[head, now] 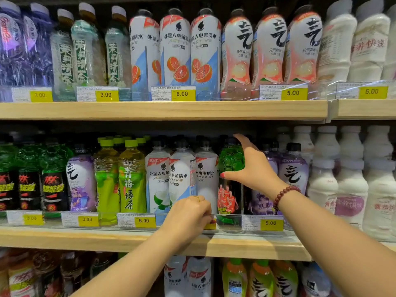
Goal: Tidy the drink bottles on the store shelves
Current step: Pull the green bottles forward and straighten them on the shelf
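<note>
Shelf: pale wood, matt, faint grain along its front edge. Price tags: paper, white with yellow panels, behind a clear glossy plastic strip. Green bottle under my right hand: translucent plastic, embossed and shiny at the shoulder, with a glossy printed sleeve lower down. White bottles by my left hand: smooth plastic film wrap, satin sheen. My bracelet: round dark red beads, polished. Ring: yellow metal, bright.
</note>
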Demonstrator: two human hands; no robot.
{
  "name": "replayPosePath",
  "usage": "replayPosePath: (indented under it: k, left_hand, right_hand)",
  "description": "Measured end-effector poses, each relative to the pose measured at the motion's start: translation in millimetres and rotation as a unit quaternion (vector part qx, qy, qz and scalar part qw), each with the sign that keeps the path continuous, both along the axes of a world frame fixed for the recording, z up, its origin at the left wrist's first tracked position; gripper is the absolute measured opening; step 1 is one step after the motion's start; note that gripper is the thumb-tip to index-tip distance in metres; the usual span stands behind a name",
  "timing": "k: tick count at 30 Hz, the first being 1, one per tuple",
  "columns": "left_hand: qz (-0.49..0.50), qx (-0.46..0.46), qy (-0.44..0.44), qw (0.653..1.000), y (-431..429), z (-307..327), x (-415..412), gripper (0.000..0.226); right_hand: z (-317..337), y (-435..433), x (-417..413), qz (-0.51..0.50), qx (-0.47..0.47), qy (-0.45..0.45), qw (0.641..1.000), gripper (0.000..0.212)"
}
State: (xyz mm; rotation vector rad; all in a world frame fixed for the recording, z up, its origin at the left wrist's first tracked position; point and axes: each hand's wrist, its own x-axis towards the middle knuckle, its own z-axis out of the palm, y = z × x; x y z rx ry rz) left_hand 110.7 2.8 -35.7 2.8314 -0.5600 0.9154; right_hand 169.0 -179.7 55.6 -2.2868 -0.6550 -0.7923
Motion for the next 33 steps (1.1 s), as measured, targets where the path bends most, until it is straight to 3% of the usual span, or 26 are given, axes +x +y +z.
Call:
replayPosePath:
  k: [8, 14, 20, 25, 27, 29, 33]
  left_hand:
    - [-0.024, -0.017, -0.031, 0.999, 2.2, -5.7, 2.9, 0.017]
    - [-0.016, -0.021, -0.040, 0.999, -0.7, -4.8, -2.2, 0.019]
    - [0.007, -0.013, -0.040, 0.999, -3.7, -3.8, -7.8, 0.015]
    - [0.003, -0.007, -0.006, 1.000, -2.2, 0.6, -6.8, 0.014]
    - [-0.006, -0.059, 0.019, 0.998, 0.2, 2.8, -7.2, 0.013]
    - [-0.013, -0.171, 0.037, 0.984, 2.3, 8.1, -10.8, 0.022]
    - [-0.056, -0.417, 0.030, 0.907, 10.3, 30.3, -27.4, 0.010]
  right_hand:
    - [-13.2, -12.6, -12.9, 0.082, 0.084, -0.030, 0.993, 0.093]
    - [-22.7, -20.0, -26.2, 0.088, 0.143, -0.045, 0.985, 0.089]
    - [-30.6, -19.9, -40.6, 0.111, 0.131, -0.115, 0.979, 0.090]
    - [-21.6, -18.4, -55.9, 0.128, 0.185, -0.190, 0.956, 0.087]
    - [-7.5, -20.2, -64.4, 0.151, 0.194, -0.208, 0.947, 0.087]
    - [7.1, -21.0, -72.8, 0.180, 0.199, -0.208, 0.940, 0.087]
    - [22.3, -14.6, -83.5, 0.222, 0.220, -0.169, 0.935, 0.088]
